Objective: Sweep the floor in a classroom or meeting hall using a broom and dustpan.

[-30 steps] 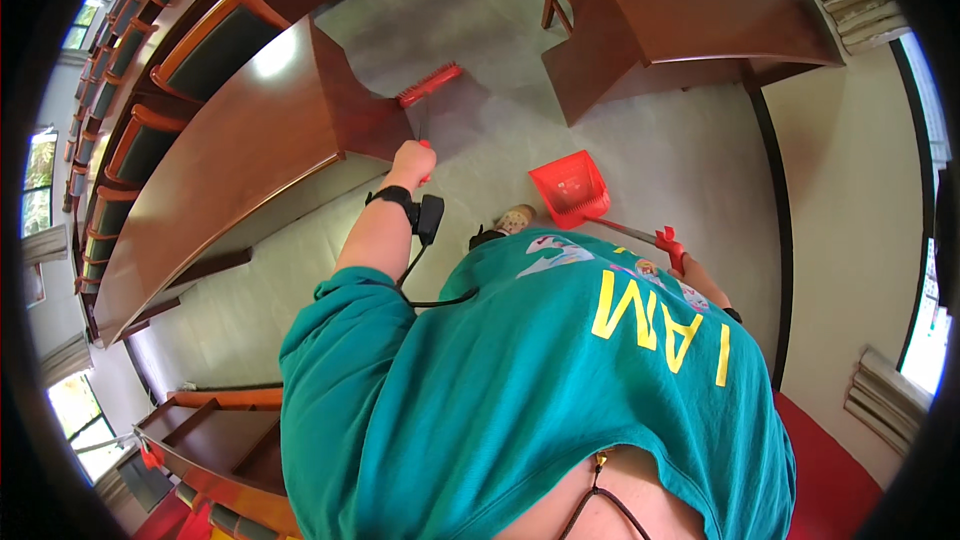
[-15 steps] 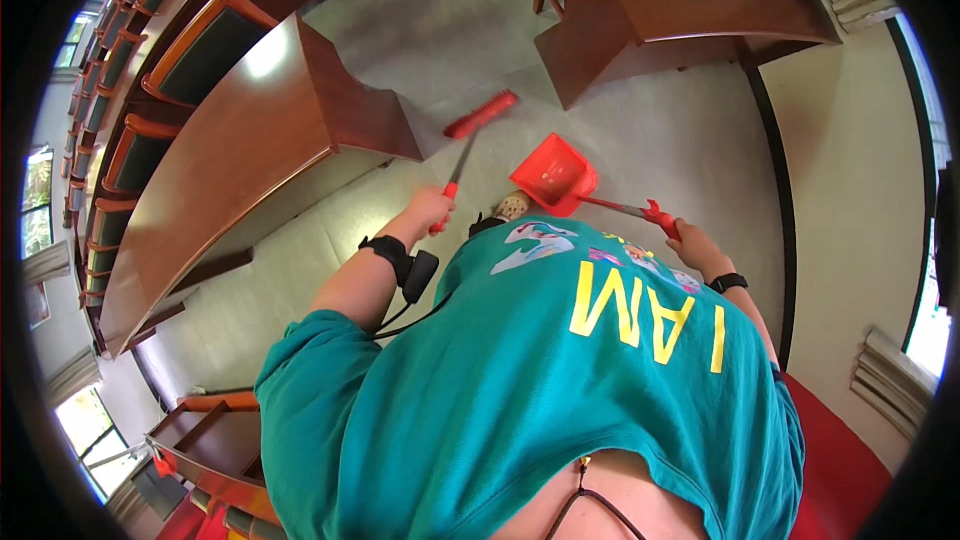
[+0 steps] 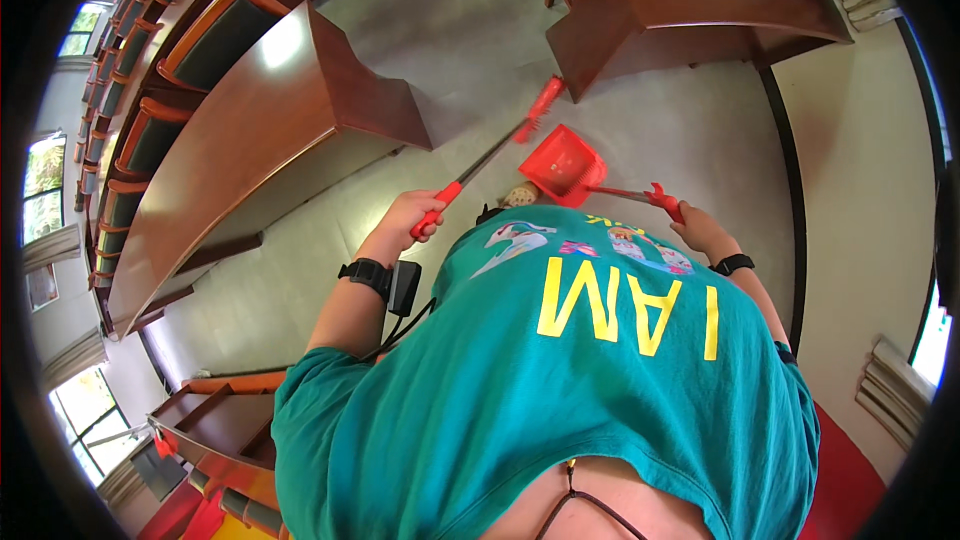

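Observation:
My left hand point(image 3: 408, 217) is closed around the red grip of a long-handled broom point(image 3: 490, 155). The broom's red head, bristles toward the dustpan, is at the foot of the desk on the right, a little beyond the pan. My right hand point(image 3: 703, 232) grips the red handle end of a long-handled dustpan point(image 3: 562, 164). The red pan lies on the grey floor in front of me, its open edge facing away to the upper left. One patterned shoe point(image 3: 520, 195) shows beside the pan. What lies inside the pan is too small to make out.
A curved brown desk point(image 3: 240, 130) stands on the left, with a row of dark-backed wooden chairs point(image 3: 225, 30) behind it. Another brown desk point(image 3: 710, 0) is ahead on the right. A pale wall point(image 3: 850, 170) with a dark skirting runs along the right side.
The broom has swung to the right, and its head has turned to a steeper slant beside the right desk. The dustpan has shifted slightly in view, still in my right hand.

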A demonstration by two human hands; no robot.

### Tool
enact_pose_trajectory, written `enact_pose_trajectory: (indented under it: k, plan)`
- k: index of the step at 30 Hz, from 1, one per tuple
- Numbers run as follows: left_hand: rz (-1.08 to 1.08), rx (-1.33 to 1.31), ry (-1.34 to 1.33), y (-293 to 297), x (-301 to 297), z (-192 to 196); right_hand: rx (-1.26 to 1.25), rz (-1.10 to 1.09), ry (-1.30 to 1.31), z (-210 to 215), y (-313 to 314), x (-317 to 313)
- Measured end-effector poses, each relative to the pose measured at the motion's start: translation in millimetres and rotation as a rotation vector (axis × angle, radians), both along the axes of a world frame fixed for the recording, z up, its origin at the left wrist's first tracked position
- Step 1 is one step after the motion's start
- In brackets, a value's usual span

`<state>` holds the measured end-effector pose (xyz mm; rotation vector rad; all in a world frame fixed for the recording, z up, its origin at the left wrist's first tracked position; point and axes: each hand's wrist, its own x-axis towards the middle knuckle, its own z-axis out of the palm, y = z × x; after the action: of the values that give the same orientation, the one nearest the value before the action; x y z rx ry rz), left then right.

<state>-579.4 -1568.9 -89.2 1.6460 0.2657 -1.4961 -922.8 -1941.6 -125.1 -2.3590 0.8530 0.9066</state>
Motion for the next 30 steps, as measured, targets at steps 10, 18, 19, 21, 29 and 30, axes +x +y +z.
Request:
enact_pose_trajectory:
  k: [10, 18, 19, 21, 29, 30]
  plan:
    - [-0.174, 0.224, -0.28, -2, -6, -38, -0.011, -0.005, 0.037, 2, -1, 5]
    - [-0.184, 0.191, -0.078, -6, -35, -40, -0.024, -0.004, 0.027, 0, 1, 4]
    - [-0.176, 0.172, -0.065, -6, -37, -40, -0.026, 0.003, 0.023, 1, 1, 5]
    - [-0.161, 0.133, -0.045, -9, -35, -36, -0.031, 0.009, 0.021, 2, 1, 5]
    - [0.045, -0.011, 0.054, 10, -30, -10, -0.035, 0.01, 0.014, 0, 3, 0]
    - [0.022, 0.001, 0.02, 11, -31, -8, -0.036, 0.011, 0.013, -1, 3, -1]
